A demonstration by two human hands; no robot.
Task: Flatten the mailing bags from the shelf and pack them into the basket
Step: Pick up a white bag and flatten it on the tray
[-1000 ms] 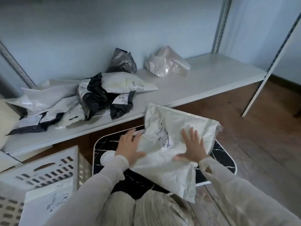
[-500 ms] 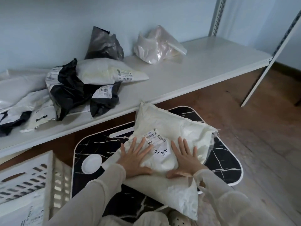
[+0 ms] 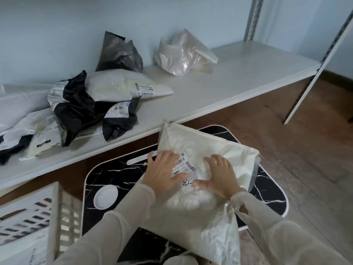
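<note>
Two flat, open hands, left (image 3: 164, 174) and right (image 3: 222, 175), grip nothing, pressing the white mailing bag (image 3: 206, 148) onto the marble-patterned bench (image 3: 114, 175). Best sweep palms outward toward the bag's far edge, pushing air out before moving it left into the basket (image 3: 55, 211)

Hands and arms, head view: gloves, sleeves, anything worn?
No gloves: the left hand and right hand are bare, and no rings or watch show. Both arms wear long, loose sleeves of thin, off-white, slightly sheer fabric that reach the wrists. The right sleeve has a small opening near the cuff; the left sleeve looks plain. No markings or logos are visible.
</note>
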